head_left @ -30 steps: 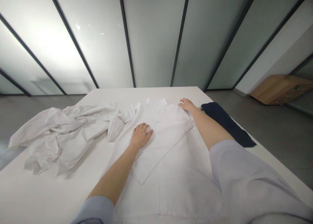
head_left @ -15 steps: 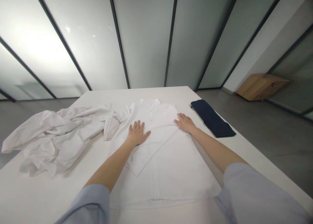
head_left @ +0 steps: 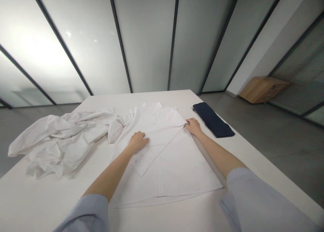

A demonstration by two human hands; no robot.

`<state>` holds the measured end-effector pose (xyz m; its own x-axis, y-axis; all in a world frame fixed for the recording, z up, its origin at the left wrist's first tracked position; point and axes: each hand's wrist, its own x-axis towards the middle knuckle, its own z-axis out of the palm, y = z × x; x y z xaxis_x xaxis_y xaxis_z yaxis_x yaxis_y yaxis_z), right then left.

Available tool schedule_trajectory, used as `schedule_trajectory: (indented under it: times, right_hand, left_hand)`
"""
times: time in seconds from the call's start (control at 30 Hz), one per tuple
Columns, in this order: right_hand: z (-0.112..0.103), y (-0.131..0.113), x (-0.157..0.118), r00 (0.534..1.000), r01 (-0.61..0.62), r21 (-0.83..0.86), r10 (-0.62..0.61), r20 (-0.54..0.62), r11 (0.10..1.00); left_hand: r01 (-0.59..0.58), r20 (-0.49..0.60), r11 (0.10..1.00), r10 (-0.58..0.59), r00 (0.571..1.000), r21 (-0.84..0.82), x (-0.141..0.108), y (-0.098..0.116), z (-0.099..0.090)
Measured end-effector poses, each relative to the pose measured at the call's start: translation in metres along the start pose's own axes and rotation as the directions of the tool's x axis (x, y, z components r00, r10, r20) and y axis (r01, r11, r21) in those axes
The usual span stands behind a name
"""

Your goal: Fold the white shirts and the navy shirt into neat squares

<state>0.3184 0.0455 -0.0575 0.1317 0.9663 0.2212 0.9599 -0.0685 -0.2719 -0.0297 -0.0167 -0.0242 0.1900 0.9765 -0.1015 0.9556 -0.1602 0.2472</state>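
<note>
A white long-sleeved shirt (head_left: 177,164) with a buttoned front lies spread on the table, collar at the far end. One sleeve (head_left: 154,146) is laid slantwise across its body, the cuff pointing to the lower left. My left hand (head_left: 137,142) rests on the shirt near that sleeve, fingers bent and thumb apart; its fingertips are partly hidden. At the shirt's right side, my right hand (head_left: 193,126) pinches the cloth where the folded sleeve meets the edge, drawing small creases there.
A crumpled heap of white cloth (head_left: 68,140) lies to the left, partly over the table edge. A folded dark navy cloth (head_left: 214,120) lies near the right edge of the white table (head_left: 106,98). Frosted glass panels stand behind; a wooden cabinet (head_left: 263,89) is on the floor.
My right hand, flat before, now pinches the shirt's right edge, and the right side of the hem has shifted up. My left hand has curled its fingers and moved slightly nearer.
</note>
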Motion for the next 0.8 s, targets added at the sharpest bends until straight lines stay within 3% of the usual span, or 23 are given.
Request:
schedule_trajectory:
  times: [0.07,0.17,0.27,0.43,0.57,0.67,0.8]
  right_hand:
    - [-0.002,-0.003,0.003,1.0,-0.013,0.062,0.014,-0.013,0.998]
    - [-0.006,-0.008,0.007,0.998,-0.061,0.092,0.059,0.022,0.994]
    - [-0.011,-0.015,0.005,0.996,-0.06,-0.064,0.064,0.056,0.996]
    - [-0.019,-0.023,-0.004,0.999,-0.036,-0.216,0.044,0.031,0.976]
    - [-0.021,-0.018,-0.005,0.996,-0.091,-0.216,0.093,-0.001,0.972]
    - [-0.019,-0.013,-0.003,0.999,-0.039,-0.156,0.043,0.024,0.987]
    - [-0.014,-0.009,-0.002,0.999,0.026,-0.056,-0.025,0.022,0.998]
  left_hand:
    - [-0.018,0.021,0.99,0.021,1.0,-0.139,0.002,0.0,-0.002]
    - [0.075,0.018,0.906,-0.074,0.997,-0.418,0.005,-0.002,-0.006]
    - [0.203,0.092,0.752,-0.187,0.978,-0.628,0.005,-0.008,-0.01]
    - [0.305,0.253,0.577,-0.171,0.952,-0.758,0.002,-0.022,-0.013]
    - [0.319,0.296,0.557,-0.133,0.946,-0.767,-0.004,-0.032,-0.019]
    - [0.323,0.352,0.614,-0.078,0.933,-0.72,-0.011,-0.037,-0.028]
    - [0.272,0.488,0.673,0.151,0.859,-0.688,-0.023,-0.04,-0.041]
